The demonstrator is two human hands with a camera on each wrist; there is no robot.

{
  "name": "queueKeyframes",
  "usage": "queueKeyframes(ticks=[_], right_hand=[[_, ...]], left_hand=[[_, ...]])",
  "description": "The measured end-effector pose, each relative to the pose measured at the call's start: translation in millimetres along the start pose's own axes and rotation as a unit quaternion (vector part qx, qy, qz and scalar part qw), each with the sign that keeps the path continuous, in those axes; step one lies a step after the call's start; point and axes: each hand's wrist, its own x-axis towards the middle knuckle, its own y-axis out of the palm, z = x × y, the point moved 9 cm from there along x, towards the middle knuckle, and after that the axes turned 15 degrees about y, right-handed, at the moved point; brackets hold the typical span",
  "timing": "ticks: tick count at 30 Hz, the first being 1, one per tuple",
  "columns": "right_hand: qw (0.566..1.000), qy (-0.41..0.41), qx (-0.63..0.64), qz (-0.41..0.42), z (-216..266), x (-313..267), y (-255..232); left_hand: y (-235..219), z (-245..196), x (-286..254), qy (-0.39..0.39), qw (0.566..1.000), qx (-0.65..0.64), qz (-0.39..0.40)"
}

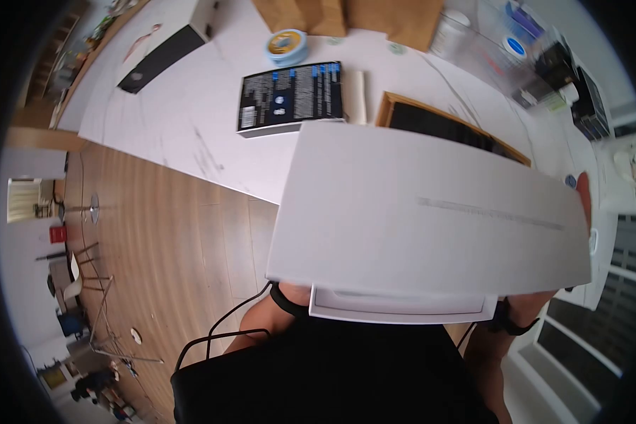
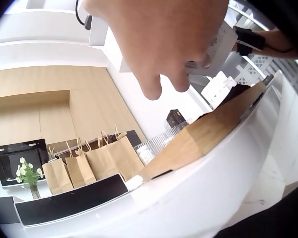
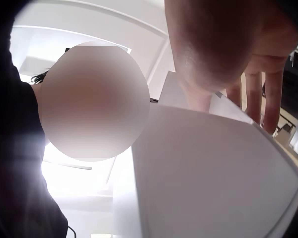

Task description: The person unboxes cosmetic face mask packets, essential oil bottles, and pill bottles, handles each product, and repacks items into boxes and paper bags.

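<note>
The table (image 1: 191,120) spreads beyond the white box (image 1: 417,212); an open white tray (image 1: 403,316) shows beneath that box, a black carton (image 1: 293,95) lies beyond; left hand (image 2: 164,39) and right hand (image 3: 233,54) each grip the white box.

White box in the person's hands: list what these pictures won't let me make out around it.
Head view: lettering on the white box; too small and blurred.
Head view: most of the white tray's inside; the box covers it.
Head view: most of the left hand; the box hides it.
Right wrist view: part of the right hand; cut off by the top edge.
</note>
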Motion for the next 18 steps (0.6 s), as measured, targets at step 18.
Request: queueKeyframes(ticks=[18], right_hand=[[0.947,-0.217,-0.181,0.155,72.2,-55.0,183.5]], left_hand=[[-78.9,-26.7,-15.0,0.044,0.975,0.046,-0.214]])
